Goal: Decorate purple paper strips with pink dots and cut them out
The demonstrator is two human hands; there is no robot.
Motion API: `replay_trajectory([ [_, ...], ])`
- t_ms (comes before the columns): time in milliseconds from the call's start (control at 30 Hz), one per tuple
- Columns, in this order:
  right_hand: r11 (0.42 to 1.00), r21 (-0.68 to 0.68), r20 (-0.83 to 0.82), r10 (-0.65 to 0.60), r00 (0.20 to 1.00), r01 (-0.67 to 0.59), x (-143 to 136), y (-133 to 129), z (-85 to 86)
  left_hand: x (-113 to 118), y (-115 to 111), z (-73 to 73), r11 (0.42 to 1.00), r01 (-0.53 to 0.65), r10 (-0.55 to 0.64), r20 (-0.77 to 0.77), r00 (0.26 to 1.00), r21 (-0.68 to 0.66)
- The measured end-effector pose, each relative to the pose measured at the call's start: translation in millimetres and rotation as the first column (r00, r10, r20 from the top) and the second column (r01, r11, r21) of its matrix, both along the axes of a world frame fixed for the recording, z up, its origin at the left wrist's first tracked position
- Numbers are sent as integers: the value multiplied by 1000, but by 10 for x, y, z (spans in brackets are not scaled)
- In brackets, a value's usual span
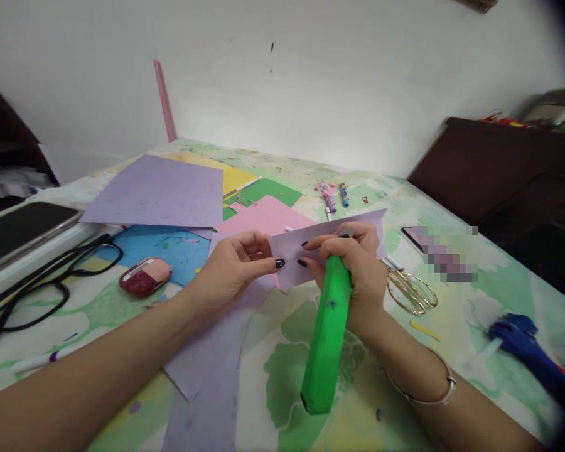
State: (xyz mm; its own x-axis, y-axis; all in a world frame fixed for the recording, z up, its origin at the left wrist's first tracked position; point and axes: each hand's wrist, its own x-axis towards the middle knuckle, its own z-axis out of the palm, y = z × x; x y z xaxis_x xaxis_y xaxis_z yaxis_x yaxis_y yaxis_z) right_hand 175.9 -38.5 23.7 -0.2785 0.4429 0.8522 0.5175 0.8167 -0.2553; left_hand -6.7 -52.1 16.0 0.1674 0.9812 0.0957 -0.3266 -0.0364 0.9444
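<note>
A small piece of purple paper is held up over the table between my two hands. My left hand pinches its left edge, thumb in front and fingers behind. My right hand is closed round a long green object, which slants down toward me. The fingertips of that hand also touch the right part of the purple paper. Larger purple sheets lie below my left hand, and a pink sheet lies behind the held paper.
Black glasses, a phone and a pink-and-red case are at left. Gold scissors and a blue tool lie at right. Behind are a purple sheet, green paper and crayons.
</note>
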Motion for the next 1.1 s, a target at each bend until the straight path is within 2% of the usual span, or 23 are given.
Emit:
replay_trajectory([
  [267, 988, -157, -6, -7, 1000, 6, -67, -73, -19, 29, -35, -46, 999, -36, 37, -49, 998, 22],
  [633, 918, -384, -230, 8, 973, -99, -141, -130, -46, 43, -33, -79, 997, -63, 64, -31, 997, 38],
  [933, 904, -406, -229, 38, 973, -131, -141, -133, -38, 52, -50, -75, 996, -55, 59, -67, 996, 65],
  [1100, 890, -433, -234, 42, 971, -143, -124, -136, -13, 65, -64, -18, 993, -100, 107, -125, 986, 59],
])
